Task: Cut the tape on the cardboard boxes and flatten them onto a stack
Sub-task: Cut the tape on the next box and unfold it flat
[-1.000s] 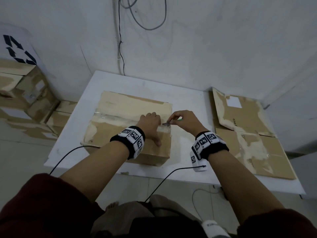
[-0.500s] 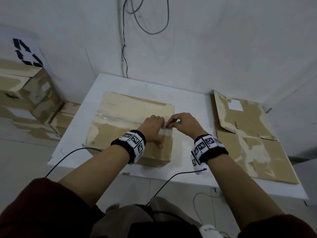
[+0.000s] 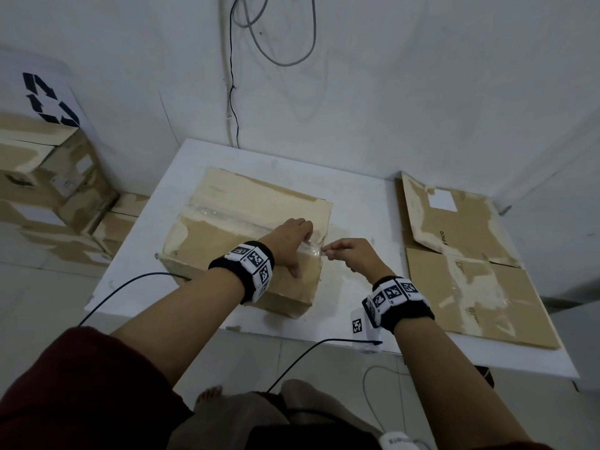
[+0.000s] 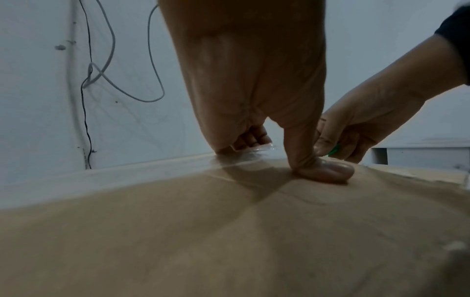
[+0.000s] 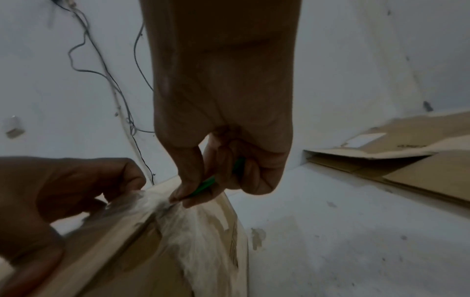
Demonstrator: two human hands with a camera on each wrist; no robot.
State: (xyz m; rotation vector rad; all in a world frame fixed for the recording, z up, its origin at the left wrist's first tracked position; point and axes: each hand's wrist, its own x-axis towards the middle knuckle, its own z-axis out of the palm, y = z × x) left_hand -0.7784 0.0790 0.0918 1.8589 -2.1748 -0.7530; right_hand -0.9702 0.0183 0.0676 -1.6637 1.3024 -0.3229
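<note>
Far left of the gripping hands, well apart from them: piled cardboard boxes (image 3: 48, 177) on the floor against the wall, a white panel with a black recycling mark behind them.

Sealed box (image 3: 233, 235) sits on the white table (image 3: 357, 203), directly under the left hand. Clear tape (image 3: 227, 214) runs along the top seam, leading from the left end up to the fingers.

Left hand (image 3: 289, 243) lies on the box top at its right end. Thumb pressed flat on the cardboard in the left wrist view (image 4: 323, 170); fingers bent down onto the taped seam beyond it. Whether they pinch the tape or only press it, cannot tell.

Right hand (image 3: 352, 254) just beside the left, at the box's right edge, nearly touching the left fingertips. Fingers curled tight round a green-handled cutter (image 5: 203, 185), thumb and forefinger pinching near its tip. The tip meets the crumpled tape (image 5: 162, 203) where it wraps over the box corner; blade itself too small and blurred to make out.

Right of the grip, near but apart across bare tabletop: flattened cardboard stack (image 3: 467, 264) at the table's right end, lying flat, a white label on its far panel.

Grey and black cables (image 3: 233, 92) hang on the wall beyond the hands.
</note>
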